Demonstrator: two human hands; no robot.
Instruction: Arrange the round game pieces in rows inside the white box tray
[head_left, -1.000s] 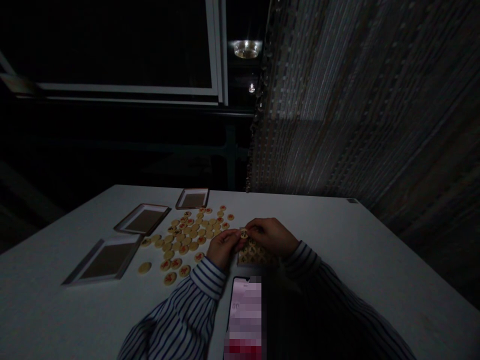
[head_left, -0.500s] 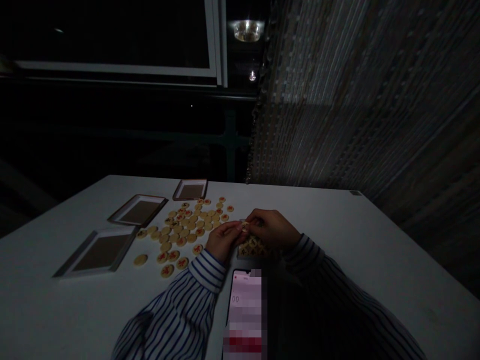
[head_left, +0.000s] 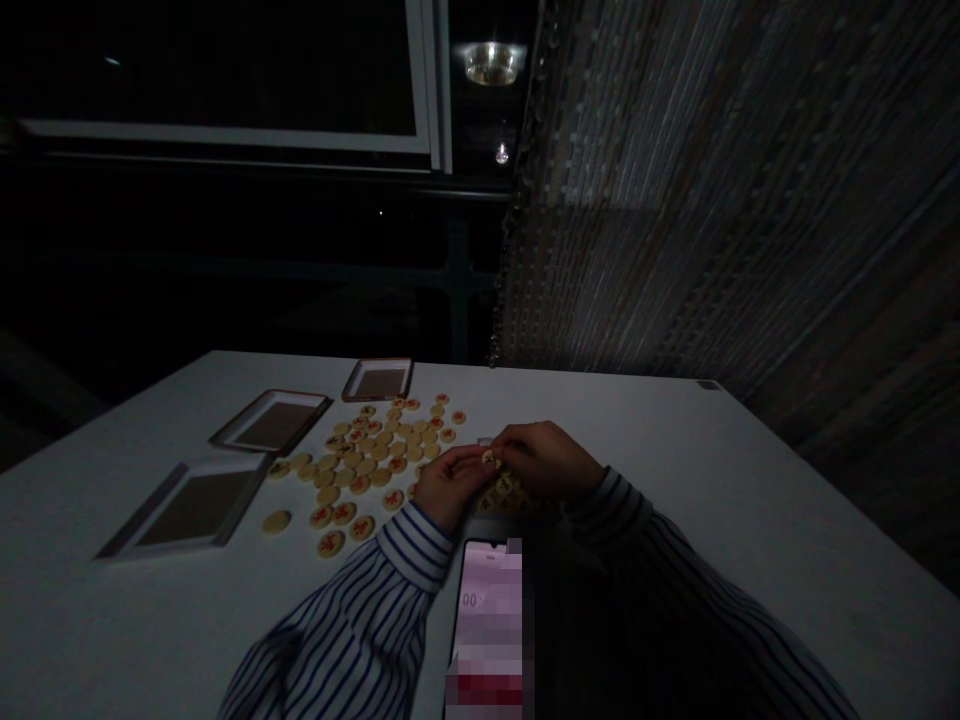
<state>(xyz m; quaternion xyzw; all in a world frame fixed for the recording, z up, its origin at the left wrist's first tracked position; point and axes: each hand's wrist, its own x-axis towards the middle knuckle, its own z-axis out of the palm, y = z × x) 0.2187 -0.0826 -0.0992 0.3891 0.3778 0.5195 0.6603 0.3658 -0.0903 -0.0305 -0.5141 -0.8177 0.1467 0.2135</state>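
Between the fingertips of both hands sits a small round Chinese chess piece (head_left: 489, 457) with a dark character on its face. My right hand (head_left: 553, 458) pinches it from the right, fingers bent. From the left, my left hand (head_left: 448, 486) reaches in with its fingers closed together at the piece's edge. Below them is a small box (head_left: 491, 517) holding Chinese chess pieces (head_left: 504, 484) in rows, partly covered by my right hand. Many loose pieces (head_left: 366, 467), some with red characters and others blank side up, lie scattered left of my left hand.
On the left stand three shallow open trays or lids: a near one (head_left: 150, 510), a middle one (head_left: 232, 430) and a far one (head_left: 409, 375). A lit phone (head_left: 491, 630) lies in front of the box. Behind the white table (head_left: 637, 400) hangs a string curtain (head_left: 637, 250).
The hands stay over the box with the piece between them. My left fingertips have shifted slightly against it. The whole view has moved a little.
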